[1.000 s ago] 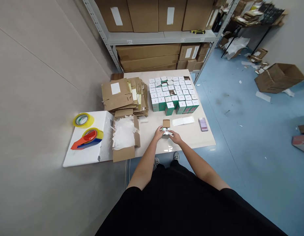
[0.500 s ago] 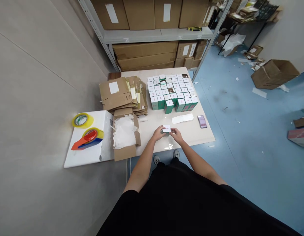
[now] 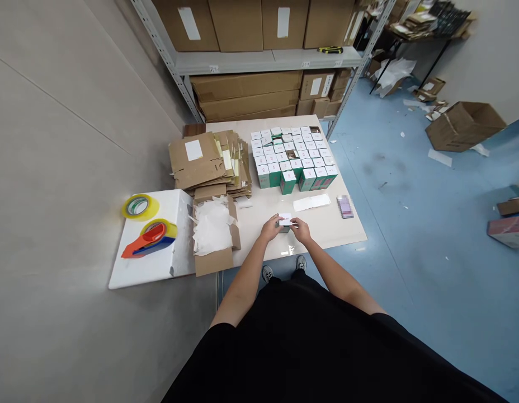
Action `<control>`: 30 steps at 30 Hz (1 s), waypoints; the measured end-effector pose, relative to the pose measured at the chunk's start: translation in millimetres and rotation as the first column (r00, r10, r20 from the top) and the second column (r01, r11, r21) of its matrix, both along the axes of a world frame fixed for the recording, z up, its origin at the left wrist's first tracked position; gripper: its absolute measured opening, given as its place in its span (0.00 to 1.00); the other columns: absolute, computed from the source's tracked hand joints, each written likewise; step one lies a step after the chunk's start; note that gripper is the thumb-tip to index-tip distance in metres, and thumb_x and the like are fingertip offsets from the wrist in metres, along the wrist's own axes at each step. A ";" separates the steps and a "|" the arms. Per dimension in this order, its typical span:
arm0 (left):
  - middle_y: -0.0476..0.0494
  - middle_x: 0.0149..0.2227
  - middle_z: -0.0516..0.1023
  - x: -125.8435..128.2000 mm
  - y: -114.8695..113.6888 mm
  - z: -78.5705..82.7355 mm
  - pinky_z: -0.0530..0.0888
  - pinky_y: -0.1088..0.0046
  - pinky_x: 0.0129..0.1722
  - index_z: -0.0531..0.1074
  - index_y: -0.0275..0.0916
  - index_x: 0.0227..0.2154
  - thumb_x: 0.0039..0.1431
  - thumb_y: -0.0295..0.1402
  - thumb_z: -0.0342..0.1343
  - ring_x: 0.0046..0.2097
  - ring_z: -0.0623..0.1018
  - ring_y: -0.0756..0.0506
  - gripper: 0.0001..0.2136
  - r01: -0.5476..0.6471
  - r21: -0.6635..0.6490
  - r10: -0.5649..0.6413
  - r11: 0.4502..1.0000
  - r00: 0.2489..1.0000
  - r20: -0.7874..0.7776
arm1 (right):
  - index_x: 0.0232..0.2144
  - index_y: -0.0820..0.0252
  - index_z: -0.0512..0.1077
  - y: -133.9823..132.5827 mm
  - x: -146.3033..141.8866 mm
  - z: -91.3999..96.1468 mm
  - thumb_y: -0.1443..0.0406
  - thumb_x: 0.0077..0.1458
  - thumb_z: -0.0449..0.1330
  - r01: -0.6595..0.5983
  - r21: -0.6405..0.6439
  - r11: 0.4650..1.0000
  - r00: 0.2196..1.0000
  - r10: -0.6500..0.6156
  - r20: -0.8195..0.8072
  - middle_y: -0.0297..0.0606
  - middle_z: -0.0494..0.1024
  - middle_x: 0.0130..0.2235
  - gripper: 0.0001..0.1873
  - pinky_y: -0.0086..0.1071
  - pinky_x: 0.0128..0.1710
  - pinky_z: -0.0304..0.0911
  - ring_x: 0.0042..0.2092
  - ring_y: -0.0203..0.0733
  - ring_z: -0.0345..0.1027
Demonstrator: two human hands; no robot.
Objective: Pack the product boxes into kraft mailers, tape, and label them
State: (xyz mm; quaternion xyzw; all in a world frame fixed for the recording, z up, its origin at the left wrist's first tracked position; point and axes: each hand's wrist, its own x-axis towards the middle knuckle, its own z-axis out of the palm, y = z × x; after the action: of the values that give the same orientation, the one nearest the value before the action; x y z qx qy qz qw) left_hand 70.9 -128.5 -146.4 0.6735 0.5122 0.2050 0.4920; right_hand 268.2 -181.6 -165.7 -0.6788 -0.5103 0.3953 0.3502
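The left grip (image 3: 269, 228) is clamped on the left side of a small white-topped folding carton (image 3: 285, 220), near the center of the frame. The right grip (image 3: 300, 230) meets the carton's right edge with its fingertips; whether they pinch the top flap or only press on it cannot be told. The carton is located between the two grips, upright, with its top facing the camera and its body partly covered by fingers.

The carton is positioned near the front edge of the pale surface (image 3: 347, 235). Just beyond the right grip lies a white paper strip (image 3: 312, 202); farther right is a purple item (image 3: 345, 206), its details blurred.

Above the carton in the frame, a block of green-and-white cartons (image 3: 278, 149) stands in close rows. One unit projects forward of the front row.

To the left of the left grip, an open cardboard box (image 3: 213, 265) contains crumpled white paper (image 3: 212, 226). Flattened cardboard (image 3: 196, 168) is stacked behind it. At the left of the frame, a white block (image 3: 131, 274) carries yellow tape rolls (image 3: 149, 209) and a red tape dispenser (image 3: 145, 239).
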 end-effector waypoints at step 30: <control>0.36 0.55 0.81 -57.8 43.7 -12.5 0.72 0.62 0.61 0.72 0.39 0.57 0.62 0.24 0.54 0.56 0.80 0.42 0.21 -0.642 -0.138 0.654 0.754 0.752 0.076 | 0.54 0.52 0.77 101.5 -107.0 -7.4 0.54 0.53 0.60 -0.104 -0.247 0.963 0.930 0.006 -0.368 0.38 0.81 0.48 0.27 0.41 0.47 0.69 0.48 0.48 0.72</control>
State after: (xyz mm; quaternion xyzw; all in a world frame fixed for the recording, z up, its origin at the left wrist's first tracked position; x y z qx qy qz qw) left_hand 13.1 -84.9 -158.9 0.4142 0.6933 0.3762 0.4540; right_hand 161.2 -80.0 -173.1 -0.6193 -0.3988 0.5880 0.3343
